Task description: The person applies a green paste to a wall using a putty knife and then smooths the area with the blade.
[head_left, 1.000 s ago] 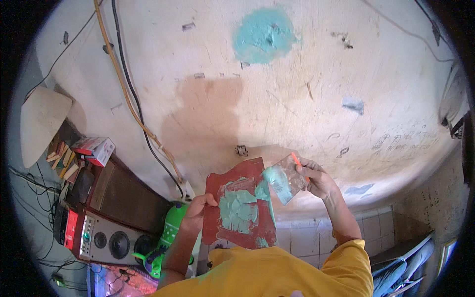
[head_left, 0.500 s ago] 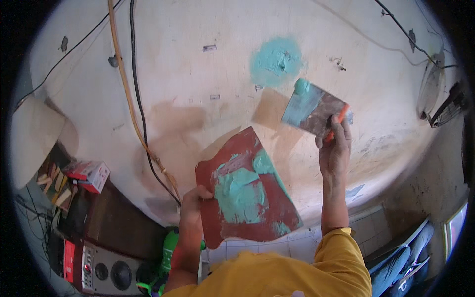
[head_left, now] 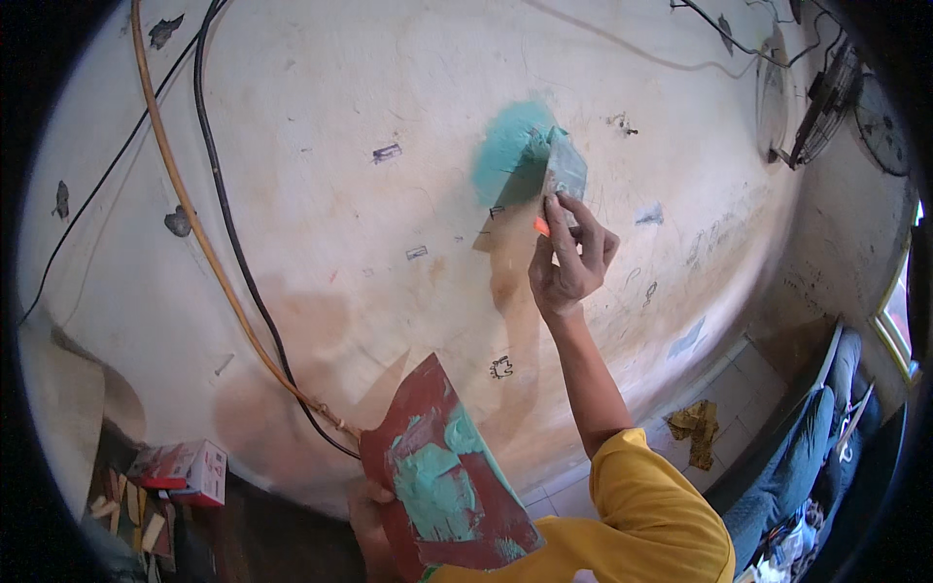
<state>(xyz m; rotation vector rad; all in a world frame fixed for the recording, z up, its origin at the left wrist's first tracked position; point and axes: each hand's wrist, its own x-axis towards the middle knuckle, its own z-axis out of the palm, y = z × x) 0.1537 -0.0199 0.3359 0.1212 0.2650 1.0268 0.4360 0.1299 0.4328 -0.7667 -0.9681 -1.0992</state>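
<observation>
Now the right hand (head_left: 573, 257) brings its gripped scraper (head_left: 567, 171) to the turquoise filler patch (head_left: 501, 158) near twelve o'clock, spreading seemingly under way, while the left hand (head_left: 369, 517) clasps the maroon board (head_left: 418, 398) at six.

A hand could pass across the wall (head_left: 321, 214) between the black cable (head_left: 211, 160) and the right hand (head_left: 575, 255), whose raised forearm (head_left: 588, 377) and scraper (head_left: 567, 165) bar the way farther right. Beyond that forearm the wall offers room again, up to the fan (head_left: 826, 105). At left, the black cable and a tan cable (head_left: 180, 193) run down it as obstacles; low down, the red-brown board (head_left: 426, 384) and left hand (head_left: 367, 505) block the way near the cables' lower ends.
</observation>
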